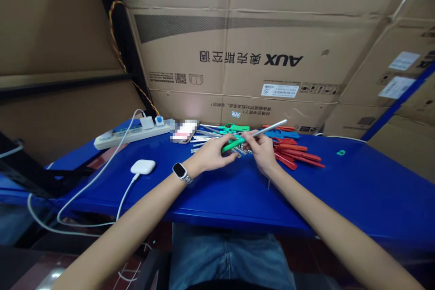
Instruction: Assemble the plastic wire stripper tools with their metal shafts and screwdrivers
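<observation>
Both of my hands are on a green long-nosed lighter [231, 145], held above the table with its silver tube pointing up and to the right. My left hand [215, 150] grips the green handle, its thumb below and fingers above. My right hand [262, 150] pinches the lighter where the handle meets the tube. Behind the hands lies a pile of green lighters [239, 128] and loose metal tubes [204, 138], partly hidden by my fingers. To the right of my right hand are several red lighters [302, 154] and a blue lighter [282, 134].
A white power strip [132, 135] and a pixelated phone [184, 131] lie at the back left. A white earbud case [143, 166] with a cable sits nearer on the blue table [367, 190]. A small green piece [340, 152] lies right. A cardboard wall [190, 31] stands behind.
</observation>
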`<state>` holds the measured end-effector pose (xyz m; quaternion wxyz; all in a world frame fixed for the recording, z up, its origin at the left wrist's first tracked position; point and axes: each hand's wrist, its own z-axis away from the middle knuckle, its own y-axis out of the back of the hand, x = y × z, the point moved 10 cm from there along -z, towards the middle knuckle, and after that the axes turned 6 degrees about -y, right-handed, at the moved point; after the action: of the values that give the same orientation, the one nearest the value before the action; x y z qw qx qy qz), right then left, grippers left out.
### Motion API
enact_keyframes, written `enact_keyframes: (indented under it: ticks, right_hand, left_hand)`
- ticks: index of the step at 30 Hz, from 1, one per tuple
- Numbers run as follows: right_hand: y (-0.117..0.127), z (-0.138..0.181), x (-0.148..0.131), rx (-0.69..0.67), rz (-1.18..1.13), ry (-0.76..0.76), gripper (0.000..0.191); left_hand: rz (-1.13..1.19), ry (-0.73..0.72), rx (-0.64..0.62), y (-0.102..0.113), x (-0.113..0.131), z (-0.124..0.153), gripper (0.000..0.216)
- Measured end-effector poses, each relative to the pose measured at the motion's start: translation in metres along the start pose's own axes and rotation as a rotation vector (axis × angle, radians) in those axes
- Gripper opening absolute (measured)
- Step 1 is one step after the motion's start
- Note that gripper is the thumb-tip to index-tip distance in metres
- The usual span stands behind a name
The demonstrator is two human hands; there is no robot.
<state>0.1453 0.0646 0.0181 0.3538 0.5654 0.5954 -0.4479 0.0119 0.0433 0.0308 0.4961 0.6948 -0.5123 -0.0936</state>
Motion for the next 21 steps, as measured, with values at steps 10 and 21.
enact_keyframes:
  ticks: [10, 21]
  right_hand:
    - [0.019, -0.001, 0.005, 0.129, -0.025, 0.007, 0.042]
    - [-0.021, 0.014, 0.013, -0.025, 0.061, 0.020, 0.046]
  left_hand:
    - [-0.012, 0.102, -0.103, -0.016, -0.022, 0.005, 0.023]
    - [0.270, 0.114, 0.033, -0.025, -0.012, -0.005, 0.022]
